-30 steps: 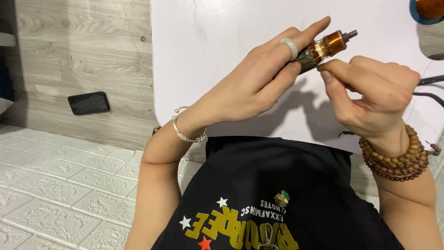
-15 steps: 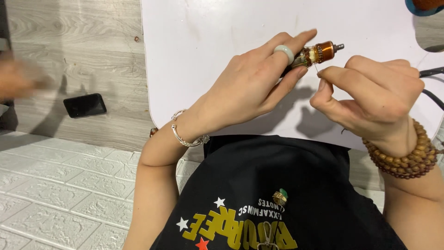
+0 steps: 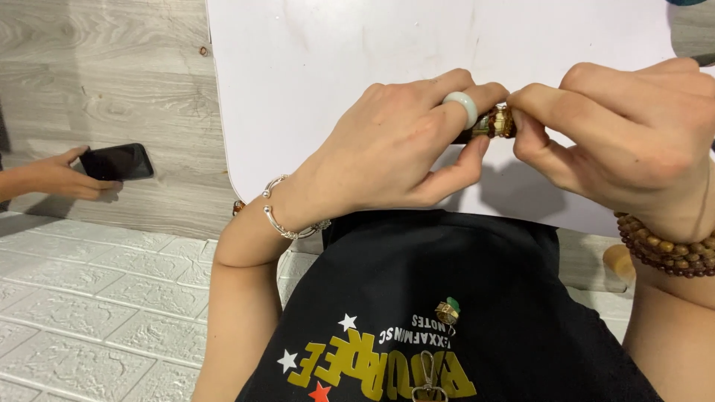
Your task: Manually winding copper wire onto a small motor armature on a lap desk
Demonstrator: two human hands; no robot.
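Note:
A small copper-wound motor rotor (image 3: 493, 123) sits between both hands, just above the white table top (image 3: 313, 67). My left hand (image 3: 387, 149) wears a pale ring and a silver bangle and grips the rotor's left end with its fingers. My right hand (image 3: 633, 141), with a wooden bead bracelet at the wrist, pinches the rotor's right end with fingertips and thumb. Most of the rotor is hidden by the fingers; only a short brown and copper band shows.
Another person's hand (image 3: 56, 175) reaches in from the left edge and touches a black phone (image 3: 117, 161) lying on the grey wood-pattern floor. White brick-pattern flooring lies at lower left. My black printed shirt (image 3: 447, 320) fills the bottom of the view.
My hands have come closer together, and the right fingers now cover the rotor's shaft end. Another person's hand has reached the phone on the floor. The view has drawn nearer.

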